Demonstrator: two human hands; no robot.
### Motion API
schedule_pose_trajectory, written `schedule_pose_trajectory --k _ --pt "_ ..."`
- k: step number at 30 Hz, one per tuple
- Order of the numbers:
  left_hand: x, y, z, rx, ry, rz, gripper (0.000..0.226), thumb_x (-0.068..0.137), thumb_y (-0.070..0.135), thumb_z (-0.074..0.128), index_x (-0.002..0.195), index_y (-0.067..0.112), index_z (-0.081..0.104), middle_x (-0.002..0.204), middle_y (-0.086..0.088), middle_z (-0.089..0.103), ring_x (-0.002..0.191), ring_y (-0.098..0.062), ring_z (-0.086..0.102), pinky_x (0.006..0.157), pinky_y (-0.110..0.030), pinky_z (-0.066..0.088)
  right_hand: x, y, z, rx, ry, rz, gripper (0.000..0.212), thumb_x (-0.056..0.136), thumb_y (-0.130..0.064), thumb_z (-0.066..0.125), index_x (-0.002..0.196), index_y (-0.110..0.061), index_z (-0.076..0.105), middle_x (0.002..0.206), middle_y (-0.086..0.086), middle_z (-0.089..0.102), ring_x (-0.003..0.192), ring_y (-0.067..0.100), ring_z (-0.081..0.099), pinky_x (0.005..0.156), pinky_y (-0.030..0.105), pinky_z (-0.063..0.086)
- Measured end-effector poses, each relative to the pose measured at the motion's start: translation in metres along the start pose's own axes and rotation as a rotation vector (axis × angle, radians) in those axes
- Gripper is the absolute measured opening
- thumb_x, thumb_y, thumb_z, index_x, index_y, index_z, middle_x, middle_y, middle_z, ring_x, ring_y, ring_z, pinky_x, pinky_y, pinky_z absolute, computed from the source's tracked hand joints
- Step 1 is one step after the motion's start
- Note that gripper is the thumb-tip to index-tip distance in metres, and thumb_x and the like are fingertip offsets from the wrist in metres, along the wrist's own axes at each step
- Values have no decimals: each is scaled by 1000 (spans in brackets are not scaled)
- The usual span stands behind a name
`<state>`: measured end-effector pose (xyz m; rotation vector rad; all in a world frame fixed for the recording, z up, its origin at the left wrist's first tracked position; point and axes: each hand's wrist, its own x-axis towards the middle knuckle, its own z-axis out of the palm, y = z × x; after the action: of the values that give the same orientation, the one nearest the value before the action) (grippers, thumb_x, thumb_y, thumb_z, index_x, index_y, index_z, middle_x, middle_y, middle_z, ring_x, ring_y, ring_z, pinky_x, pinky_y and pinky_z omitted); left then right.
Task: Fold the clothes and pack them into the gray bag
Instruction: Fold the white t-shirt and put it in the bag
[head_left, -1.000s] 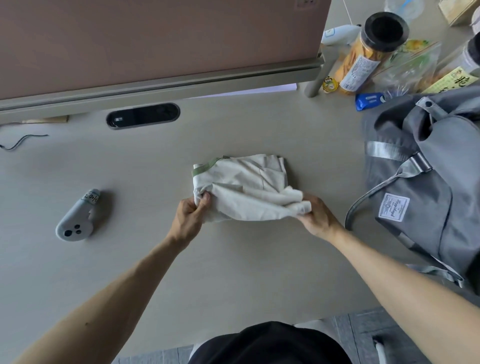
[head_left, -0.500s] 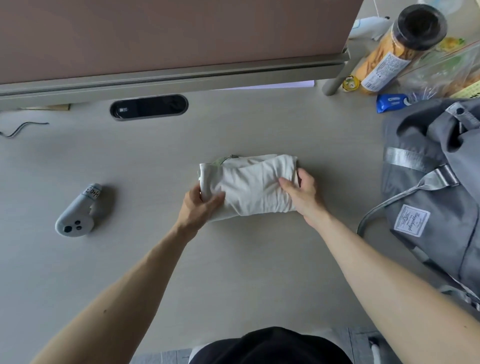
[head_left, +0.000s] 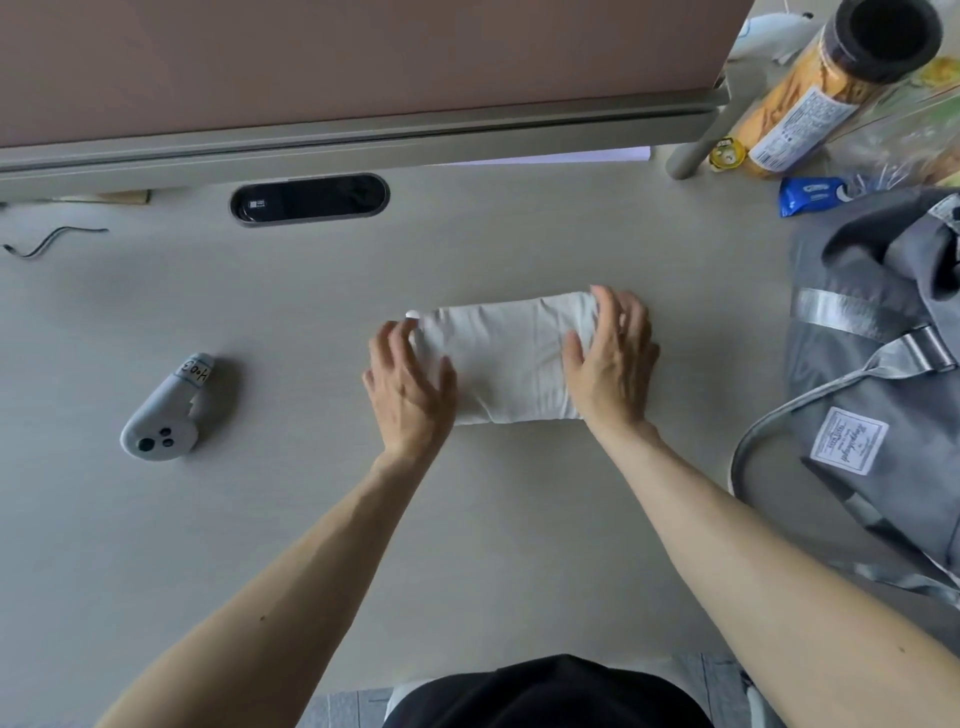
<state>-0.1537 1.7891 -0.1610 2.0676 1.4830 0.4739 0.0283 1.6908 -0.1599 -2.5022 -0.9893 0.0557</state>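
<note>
Bright, soft and even across the pale worktop (head_left: 260, 545), with no hard glare. Soft shadow just right of the controller (head_left: 161, 421), hinting at light from the left; fainter shade beside both forearms. Thin cool-white strip of light under the panel (head_left: 363, 62). Slightly smeared at the fingers (head_left: 387, 343) of the left hand (head_left: 410, 395); a little soft and compressed overall. Bowed by the wide lens toward the edges: panel rail curved, jar (head_left: 810, 104) and bag (head_left: 883, 426) stretched at the right.

Bare forearms (head_left: 291, 582), black garment (head_left: 545, 696) (possibly a shirt).
</note>
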Motion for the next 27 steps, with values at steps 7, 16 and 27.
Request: schedule_pose_trajectory --k 7,16,27 --pt "-4 11 36 328 -446 337 66 98 54 7 156 30 28 166 2 17 154 -24 8 122 -55 3 -24 -4 45 -128 -188 -281 45 96 -35 46 138 -21 57 150 8 47 139 28 43 112 56 32" --pt "9 -26 28 516 -421 289 75 89 78 22 155 43 21 166 1 12 152 -33 3 115 -63 13 -19 31 47 -150 -231 -216 54 97 -52 45 147 -31 45 159 5 33 147 27 30 118 51 21" --pt "11 -10 0 226 -267 -261 105 64 73 75 140 13 35 130 -7 48 125 -30 45 100 -45 37 -17 14 13 -67 -344 383 87 79 -69 63 136 -7 42 130 16 50 120 37 49 92 45 42"
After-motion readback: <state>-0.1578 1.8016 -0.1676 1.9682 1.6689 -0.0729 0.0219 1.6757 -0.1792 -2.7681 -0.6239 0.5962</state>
